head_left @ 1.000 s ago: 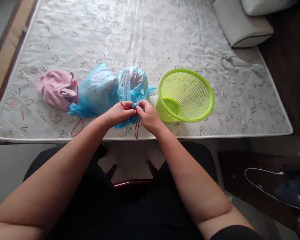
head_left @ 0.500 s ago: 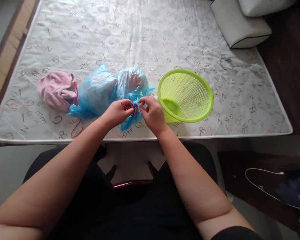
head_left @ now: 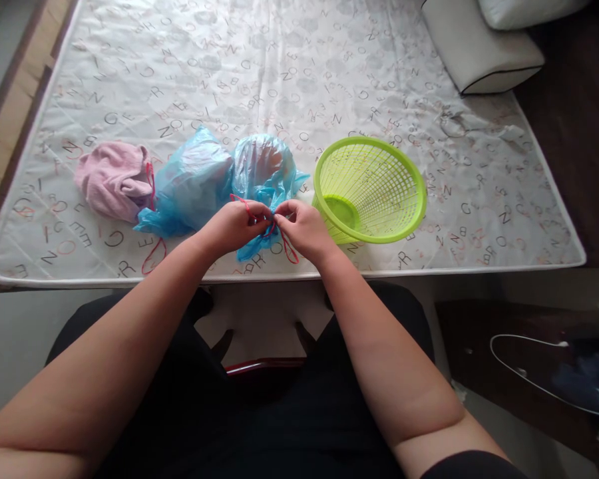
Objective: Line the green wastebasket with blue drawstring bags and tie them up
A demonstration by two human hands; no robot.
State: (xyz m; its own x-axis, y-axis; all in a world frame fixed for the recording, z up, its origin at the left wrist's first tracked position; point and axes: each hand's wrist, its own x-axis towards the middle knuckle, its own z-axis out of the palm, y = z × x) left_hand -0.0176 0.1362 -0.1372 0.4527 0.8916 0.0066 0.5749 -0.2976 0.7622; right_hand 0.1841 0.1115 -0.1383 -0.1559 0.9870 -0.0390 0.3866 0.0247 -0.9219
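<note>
Both hands meet at the gathered neck of a blue plastic bag (head_left: 263, 159), which has something rounded and orange-tinted inside. My left hand (head_left: 239, 225) is closed, pinching a red string (head_left: 290, 251) at the bag's neck. Fingertip to fingertip with it, my right hand (head_left: 303, 227) pinches the same string; one loop hangs below the right fingers and another shows above the left hand. Just left lies a second blue plastic bag (head_left: 192, 176), full and lying on its side. Fingers hide the exact crossing of the string.
A green plastic basket (head_left: 419, 199) lies tilted right of my hands. At the left are a bundled pink cloth (head_left: 112, 179) and a red loop of string (head_left: 154, 256). All rest on a letter-printed mattress (head_left: 259, 73); a pillow (head_left: 484, 60) sits at its far right corner.
My fingertips have come closer together at the bag's neck. A red string loop now hangs below my right hand, and the loop above my left hand has shifted left.
</note>
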